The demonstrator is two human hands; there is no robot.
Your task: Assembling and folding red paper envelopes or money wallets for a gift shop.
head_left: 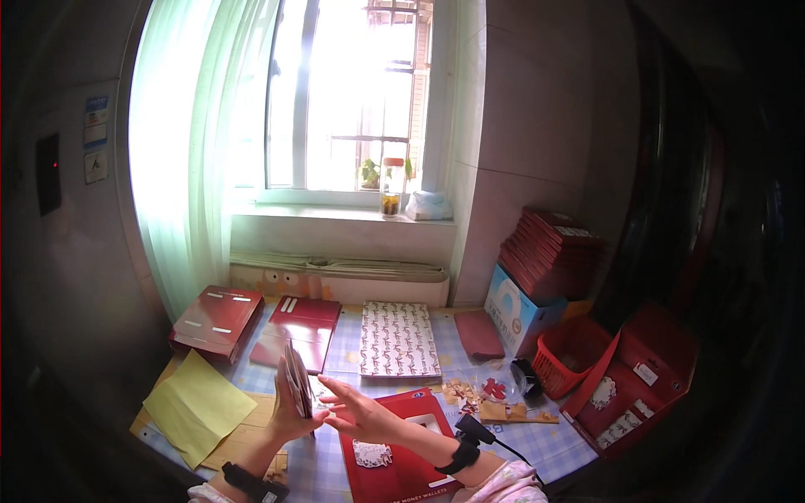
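Observation:
Upright in my left hand is a thin stack of flat cards or envelopes, seen nearly edge-on; their exact kind is hard to tell. The fingers of that hand wrap round its left side and lower end. My right hand is beside the stack, fingers stretched toward its right edge; whether the fingertips touch it I cannot tell. Below my right forearm lies a flat red package panel with a pale window and a white patterned cutout. A dark strap circles each wrist.
A yellow sheet lies at left, before a red box and a glossy red folder. A white patterned stack lies farther back. Right are wooden pieces, a red basket, an open red case and stacked red boxes.

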